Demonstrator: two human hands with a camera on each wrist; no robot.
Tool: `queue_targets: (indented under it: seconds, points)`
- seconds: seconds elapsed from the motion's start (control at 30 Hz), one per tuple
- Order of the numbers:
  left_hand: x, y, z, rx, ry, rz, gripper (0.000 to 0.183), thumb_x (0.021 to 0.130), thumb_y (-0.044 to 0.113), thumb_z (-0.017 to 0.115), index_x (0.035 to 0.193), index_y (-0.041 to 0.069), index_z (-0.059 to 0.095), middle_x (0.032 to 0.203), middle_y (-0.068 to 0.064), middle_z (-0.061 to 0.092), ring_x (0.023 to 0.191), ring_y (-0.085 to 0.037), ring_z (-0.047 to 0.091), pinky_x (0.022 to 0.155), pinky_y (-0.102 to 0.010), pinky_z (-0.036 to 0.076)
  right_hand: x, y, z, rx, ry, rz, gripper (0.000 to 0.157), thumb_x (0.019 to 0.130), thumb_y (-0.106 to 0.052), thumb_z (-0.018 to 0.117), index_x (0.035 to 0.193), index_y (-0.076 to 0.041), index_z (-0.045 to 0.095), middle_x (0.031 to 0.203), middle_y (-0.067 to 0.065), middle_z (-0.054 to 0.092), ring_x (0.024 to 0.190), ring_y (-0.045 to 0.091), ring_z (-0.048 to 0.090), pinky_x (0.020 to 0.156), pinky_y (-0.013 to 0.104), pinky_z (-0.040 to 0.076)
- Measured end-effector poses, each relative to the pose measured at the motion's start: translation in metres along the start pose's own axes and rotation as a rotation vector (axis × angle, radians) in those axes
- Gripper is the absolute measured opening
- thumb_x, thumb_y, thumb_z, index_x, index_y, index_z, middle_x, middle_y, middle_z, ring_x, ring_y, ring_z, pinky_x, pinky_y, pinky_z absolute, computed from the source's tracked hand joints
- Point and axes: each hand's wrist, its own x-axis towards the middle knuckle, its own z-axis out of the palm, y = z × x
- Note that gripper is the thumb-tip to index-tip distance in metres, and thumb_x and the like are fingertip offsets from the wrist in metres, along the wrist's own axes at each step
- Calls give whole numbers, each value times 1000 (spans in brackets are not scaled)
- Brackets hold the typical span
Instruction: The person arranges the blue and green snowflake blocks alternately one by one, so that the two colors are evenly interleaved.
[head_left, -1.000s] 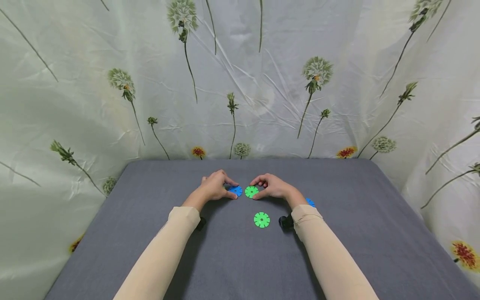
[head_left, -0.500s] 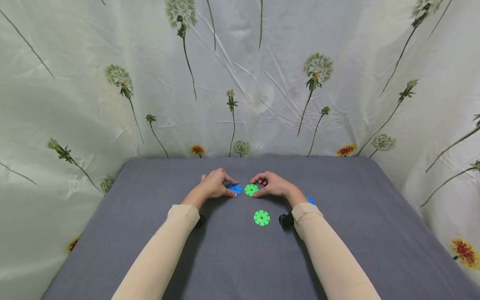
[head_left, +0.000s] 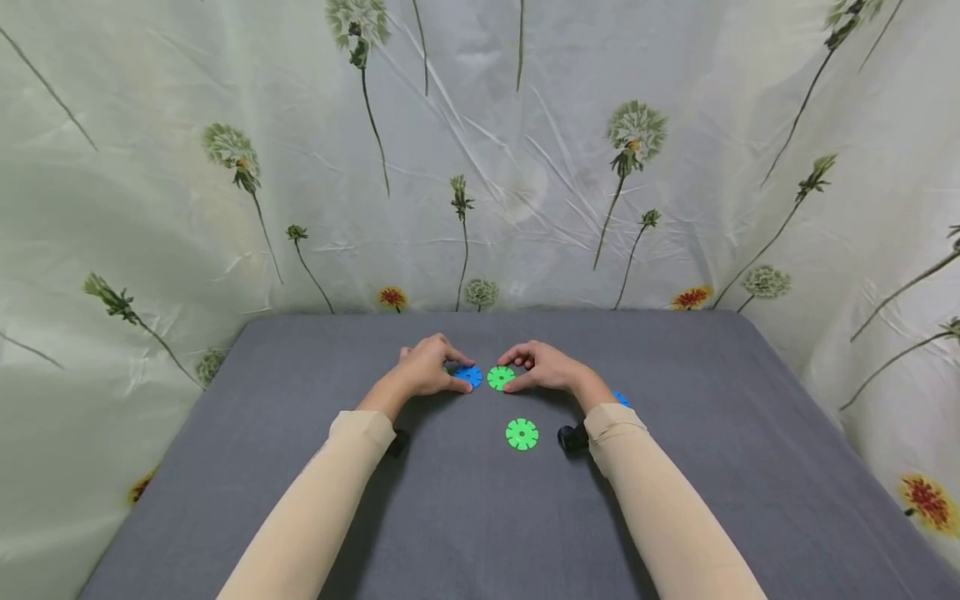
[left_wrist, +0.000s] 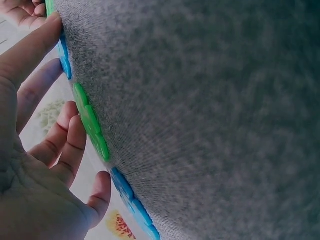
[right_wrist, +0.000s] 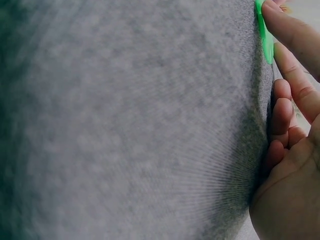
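Note:
My left hand (head_left: 426,370) pinches a blue notched disc (head_left: 469,377) by its edges between thumb and index finger, flat at the table surface. Just right of it, the right hand (head_left: 549,367) holds a green notched disc (head_left: 499,378) the same way. A narrow gap separates these two discs. In the left wrist view, another green disc (left_wrist: 91,122) lies under the left hand's other fingers, and a second blue disc (left_wrist: 132,202) lies beyond it near the little finger. The right wrist view shows only an edge of the held green disc (right_wrist: 266,42) at the fingertips.
One loose green disc (head_left: 522,434) lies on the grey cloth-covered table (head_left: 480,517), nearer to me. Another blue disc (head_left: 620,397) is partly hidden behind the right wrist. A flower-printed curtain (head_left: 525,167) hangs behind the table and along its sides.
The head view has tilted slightly, so everything sits a little higher in it. Both hands and the discs keep their places relative to each other.

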Motion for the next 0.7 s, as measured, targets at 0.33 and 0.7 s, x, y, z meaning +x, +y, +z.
queue_targets:
  seconds: [0.33,0.7]
  points:
    - [1,-2,-1,93,-28,51,43,92,47,86,131,33,76,131,-7,61,123,-28,57,99,-58,37,1,2,-1,25,14,-14,42,97,-23,82,136,-8,72,124,10,62,106,21,51,93,34,43]
    - [3,10,2,97,-24,117,46,92,49,85,133,31,74,131,-6,62,126,-29,57,102,-63,40,-7,2,-8,13,-1,-28,39,101,-23,77,136,-6,70,130,13,68,113,22,59,100,38,48]
